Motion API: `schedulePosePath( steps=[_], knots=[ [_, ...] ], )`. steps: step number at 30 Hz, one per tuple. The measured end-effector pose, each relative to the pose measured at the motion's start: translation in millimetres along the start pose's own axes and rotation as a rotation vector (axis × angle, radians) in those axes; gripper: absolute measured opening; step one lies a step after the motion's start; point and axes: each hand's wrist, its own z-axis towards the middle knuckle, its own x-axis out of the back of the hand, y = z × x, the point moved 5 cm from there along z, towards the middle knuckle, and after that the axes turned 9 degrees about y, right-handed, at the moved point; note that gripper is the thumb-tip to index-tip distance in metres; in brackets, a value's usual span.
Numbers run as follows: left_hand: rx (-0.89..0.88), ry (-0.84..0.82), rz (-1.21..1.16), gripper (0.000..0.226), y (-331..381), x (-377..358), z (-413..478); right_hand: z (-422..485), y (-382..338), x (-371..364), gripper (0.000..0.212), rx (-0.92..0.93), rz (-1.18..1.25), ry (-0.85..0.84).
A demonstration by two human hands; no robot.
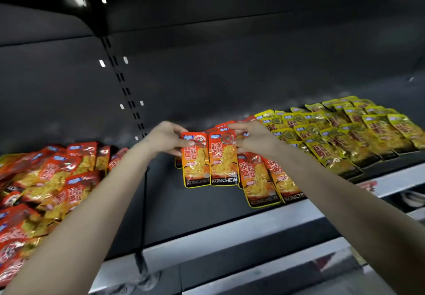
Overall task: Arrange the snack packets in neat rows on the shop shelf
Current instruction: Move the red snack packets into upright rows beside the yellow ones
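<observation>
Left packet (196,163) and right packet (224,161), both orange, are side by side with edges touching, over the shelf (207,216). My left hand (165,139) pinches the left one's top; my right hand (251,139) pinches the right one's. Just right: overlapping orange row (264,184), then yellow rows (349,133). Far left: loose orange heap (46,179).

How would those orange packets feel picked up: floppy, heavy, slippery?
Probably light: the left hand pinches the left packet and the right hand the right packet, by top edges only. Glossy film glints, so likely slippery. Both hang flat, so perhaps stiffish.
</observation>
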Motion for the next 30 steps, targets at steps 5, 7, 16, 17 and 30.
schedulePosePath(
  steps=[5, 7, 16, 17, 30],
  knots=[
    [0.039, 0.042, 0.029, 0.025, -15.7, 20.4, -1.5, 8.1, -8.3, -14.5, 0.054, 0.134, -0.188, -0.007],
    [0.065, 0.070, 0.068, 0.032, -26.6, 17.6, -1.0, 8.8, -10.9, -21.9, 0.050, 0.223, -0.357, 0.009],
    [-0.072, 0.321, 0.305, 0.052, -36.6, 21.2, -6.9, 9.8, -22.0, -42.6, 0.055, 0.370, -0.779, 0.140],
    [-0.075, 0.361, 0.291, 0.049, -38.0, 27.5, -9.0, 10.1, -28.5, -46.0, 0.055, 0.389, -0.751, 0.147],
    [0.088, 0.638, 0.410, 0.031, -123.8, 137.4, -91.2, 1.8, -99.0, -184.9, 0.051, 0.604, -0.588, -0.107]
  ],
)
